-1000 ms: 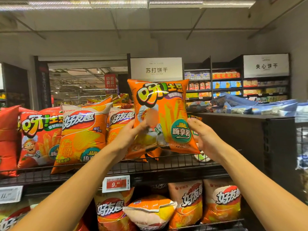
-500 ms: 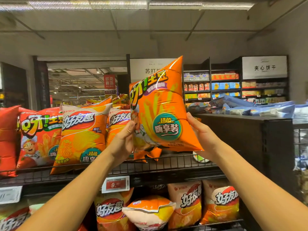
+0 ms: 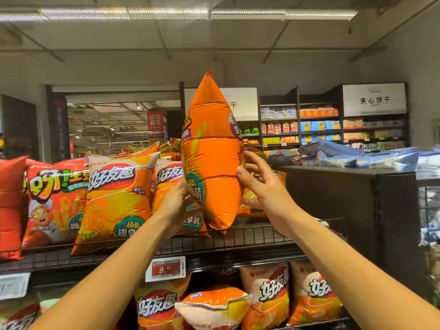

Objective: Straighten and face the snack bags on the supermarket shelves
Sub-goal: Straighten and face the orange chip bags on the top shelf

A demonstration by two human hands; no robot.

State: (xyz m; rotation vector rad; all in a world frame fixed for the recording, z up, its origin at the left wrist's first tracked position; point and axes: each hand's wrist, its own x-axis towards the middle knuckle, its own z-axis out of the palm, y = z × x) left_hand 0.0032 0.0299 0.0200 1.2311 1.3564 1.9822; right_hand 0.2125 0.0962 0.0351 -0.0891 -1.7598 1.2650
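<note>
Above one wire shelf (image 3: 262,234), two hands (image 3: 177,206) (image 3: 264,186) hold one orange bag (image 3: 214,163).

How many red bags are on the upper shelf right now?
2: a plain red bag at the frame's left edge, and the chef-print red bag beside it. Others may hide behind.
</note>
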